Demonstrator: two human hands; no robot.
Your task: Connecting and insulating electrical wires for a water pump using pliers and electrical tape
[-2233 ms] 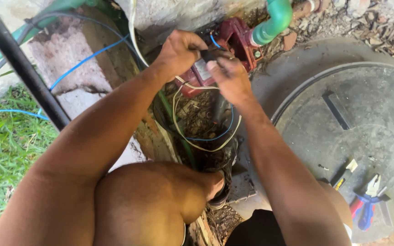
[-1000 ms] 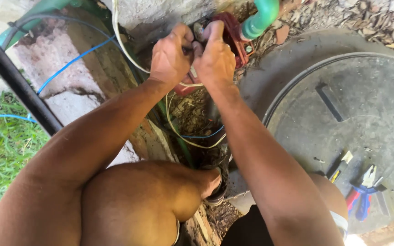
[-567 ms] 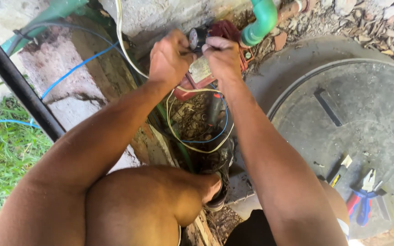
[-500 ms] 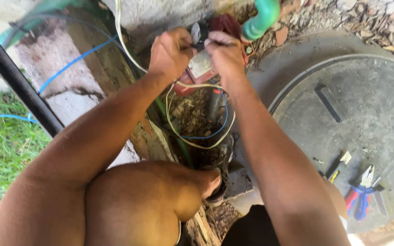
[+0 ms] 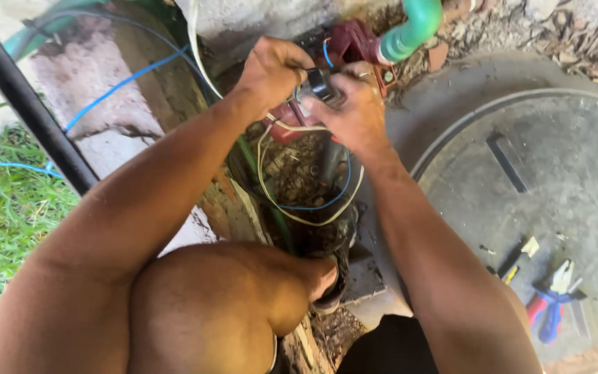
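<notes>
Head view: shows both hands working just below the red pump (image 5: 351, 41). Left hand (image 5: 271, 69) curled into a fist against a small black part (image 5: 320, 83); cannot tell what sits inside the fist. Right hand (image 5: 354, 114) pinched shut on that part from the other side. White wire (image 5: 271, 187) and blue wire (image 5: 327, 201) hanging loose in loops below the pump, ends hidden under the hands. Green pipe (image 5: 417, 24) already joined to the pump's right side. Pliers (image 5: 551, 312) lying well right of and below the pump, untouched. Seems mid-way: piping fitted, wiring at the part not yet finished, loops not yet tidied.
</notes>
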